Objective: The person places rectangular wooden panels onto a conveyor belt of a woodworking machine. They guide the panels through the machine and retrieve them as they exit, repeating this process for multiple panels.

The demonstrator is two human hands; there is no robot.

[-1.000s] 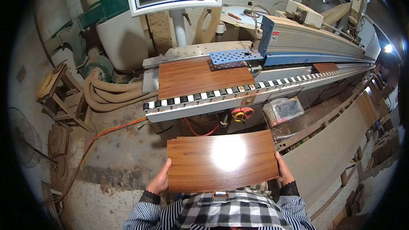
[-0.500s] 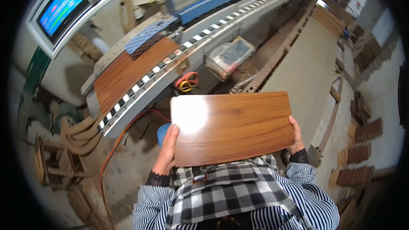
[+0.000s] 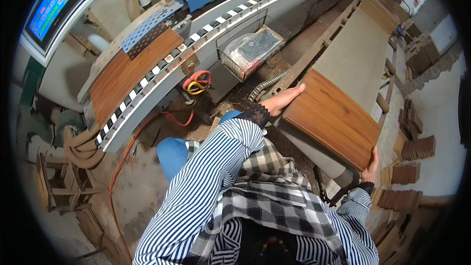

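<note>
My left hand (image 3: 285, 97) grips the far left edge of a wood-grain board (image 3: 330, 118), and my right hand (image 3: 371, 167) grips its near right end. The board lies over the near end of a long grey belt (image 3: 356, 54), turned at a slant; whether it rests fully on the belt I cannot tell. To the left, another wood-grain board (image 3: 127, 78) lies on the machine beside a roller track (image 3: 171, 55), partly under a blue perforated plate (image 3: 143, 32). My striped left sleeve crosses the lower middle of the view.
A control screen (image 3: 52, 10) stands upper left. Below the track hang a wire basket (image 3: 234, 60) and red and yellow hoses (image 3: 196, 84). A wooden stool (image 3: 64, 186) and beige hoses (image 3: 79, 151) are lower left. Stacked panels (image 3: 416, 148) line the right side.
Both hands have carried the board from in front of my body rightward and forward, over the grey belt, turning it to a slant. My view has turned right, so the machine appears farther left.
</note>
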